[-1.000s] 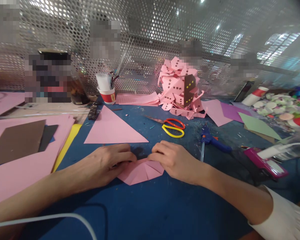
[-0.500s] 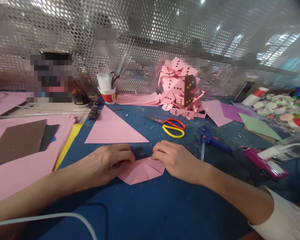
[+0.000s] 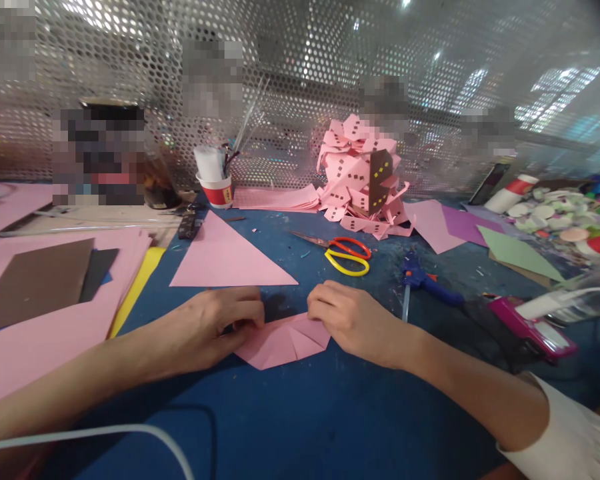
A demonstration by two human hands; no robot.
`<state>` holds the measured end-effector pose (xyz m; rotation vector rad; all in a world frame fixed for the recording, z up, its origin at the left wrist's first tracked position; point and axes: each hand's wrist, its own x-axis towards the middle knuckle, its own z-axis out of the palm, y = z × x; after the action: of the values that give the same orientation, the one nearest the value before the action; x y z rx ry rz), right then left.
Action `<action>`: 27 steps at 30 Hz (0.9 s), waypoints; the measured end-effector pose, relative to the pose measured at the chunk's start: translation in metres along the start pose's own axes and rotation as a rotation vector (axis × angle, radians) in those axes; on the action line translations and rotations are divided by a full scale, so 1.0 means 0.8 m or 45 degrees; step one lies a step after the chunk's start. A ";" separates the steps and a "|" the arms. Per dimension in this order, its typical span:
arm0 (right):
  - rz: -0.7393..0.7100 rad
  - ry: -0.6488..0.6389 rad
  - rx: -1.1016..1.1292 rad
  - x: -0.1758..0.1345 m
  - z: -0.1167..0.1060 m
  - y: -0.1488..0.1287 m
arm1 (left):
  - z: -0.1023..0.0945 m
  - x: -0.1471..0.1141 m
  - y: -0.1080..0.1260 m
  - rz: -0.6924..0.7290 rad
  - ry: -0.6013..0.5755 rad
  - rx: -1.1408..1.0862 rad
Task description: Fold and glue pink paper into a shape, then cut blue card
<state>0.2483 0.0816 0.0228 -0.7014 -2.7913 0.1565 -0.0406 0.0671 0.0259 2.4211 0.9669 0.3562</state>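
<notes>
A folded piece of pink paper (image 3: 285,343) lies on the blue tabletop between my hands, with creases fanning across its right half. My left hand (image 3: 230,323) has its fingers curled closed on the paper's upper left edge; the thumb is partly tucked underneath. At the upper right corner, my right hand (image 3: 343,317) pinches the same paper, its fingertips partly hidden. Just beyond the hands lies a flat pink paper triangle (image 3: 230,257). Scissors (image 3: 347,255) with one red and one yellow handle rest behind my right hand, blades pointing left.
A blue glue gun (image 3: 427,280) lies to the right, near a magenta-and-white device (image 3: 530,327). A pink paper model (image 3: 353,173) stands at the back beside a red-and-white cup (image 3: 217,192). Pink sheets (image 3: 55,347) cover the left side. A white cable (image 3: 105,433) crosses the front left.
My left hand has slid slightly left along the paper's edge and my right hand slightly right, so the gap between them is a little wider. The paper stays in place.
</notes>
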 end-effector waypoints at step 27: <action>-0.036 -0.071 -0.095 0.002 -0.002 -0.006 | 0.006 -0.002 -0.001 0.046 -0.091 0.123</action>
<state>0.2452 0.0785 0.0256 -0.6844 -2.8718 0.0672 -0.0405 0.0645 0.0216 2.5234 0.9297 0.2390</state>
